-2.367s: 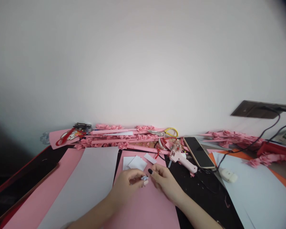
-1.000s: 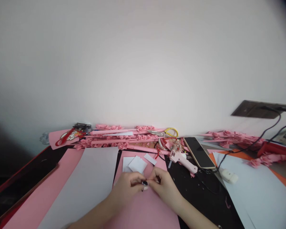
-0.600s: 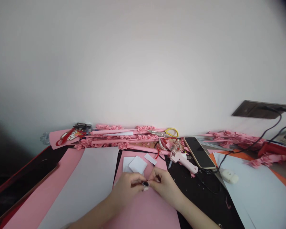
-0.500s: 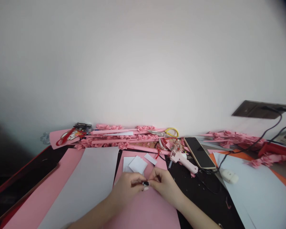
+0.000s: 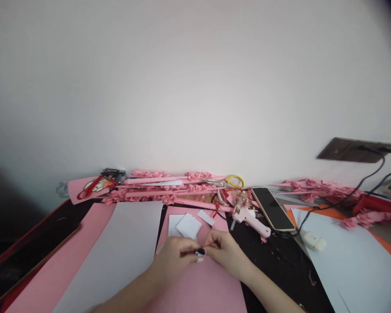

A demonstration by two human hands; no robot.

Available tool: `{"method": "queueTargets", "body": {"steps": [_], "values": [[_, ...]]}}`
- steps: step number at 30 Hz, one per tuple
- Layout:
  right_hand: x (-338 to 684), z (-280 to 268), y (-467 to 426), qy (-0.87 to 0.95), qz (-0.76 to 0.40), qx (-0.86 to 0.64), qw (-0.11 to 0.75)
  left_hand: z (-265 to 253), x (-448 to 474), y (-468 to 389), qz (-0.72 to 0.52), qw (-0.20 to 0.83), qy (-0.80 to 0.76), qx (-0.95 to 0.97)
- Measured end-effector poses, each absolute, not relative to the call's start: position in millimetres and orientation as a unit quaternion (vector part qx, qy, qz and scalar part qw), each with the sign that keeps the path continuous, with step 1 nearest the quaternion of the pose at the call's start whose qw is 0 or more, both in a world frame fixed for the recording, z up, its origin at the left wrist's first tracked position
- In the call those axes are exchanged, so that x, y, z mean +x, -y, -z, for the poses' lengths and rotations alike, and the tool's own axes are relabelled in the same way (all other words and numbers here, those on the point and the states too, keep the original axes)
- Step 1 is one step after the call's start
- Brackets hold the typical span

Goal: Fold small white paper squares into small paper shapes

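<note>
My left hand and my right hand meet fingertip to fingertip over a pink paper sheet. Both are closed in a pinch; whatever lies between the fingers is too small and covered to make out. Just beyond the left hand is a small pile of white paper squares. A narrow white paper strip lies past the right hand's fingers. The pink hot glue gun rests on the dark surface to the right of my right hand.
Pink paper flower stems lie along the wall with yellow-handled scissors. A phone, black cables and a white case are at right. Large white sheets lie left and right. A red-handled tool sits back left.
Both hands stay pressed together at the same spot, with only a very slight shift of the fingers. The things around them have not moved.
</note>
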State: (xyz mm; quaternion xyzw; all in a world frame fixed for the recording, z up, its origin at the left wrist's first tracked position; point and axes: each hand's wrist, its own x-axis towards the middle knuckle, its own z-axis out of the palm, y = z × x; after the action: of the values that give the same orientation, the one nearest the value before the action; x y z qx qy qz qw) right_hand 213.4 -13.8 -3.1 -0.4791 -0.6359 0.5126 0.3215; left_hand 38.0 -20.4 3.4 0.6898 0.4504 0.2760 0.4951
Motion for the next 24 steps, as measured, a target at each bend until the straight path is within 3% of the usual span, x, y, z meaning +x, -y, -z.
{"method": "queueTargets", "body": {"steps": [11,24], "values": [[213.4,2.1,12.8,0.624,-0.531,-0.472,0.327,-2.3,37.1,20.1,-0.274,0.493,-0.449,0.693],[216.8,-3.1,11.9,0.639,-0.557,-0.453,0.276,-7.0,38.1,21.0,-0.289,0.529,-0.441,0.665]]}}
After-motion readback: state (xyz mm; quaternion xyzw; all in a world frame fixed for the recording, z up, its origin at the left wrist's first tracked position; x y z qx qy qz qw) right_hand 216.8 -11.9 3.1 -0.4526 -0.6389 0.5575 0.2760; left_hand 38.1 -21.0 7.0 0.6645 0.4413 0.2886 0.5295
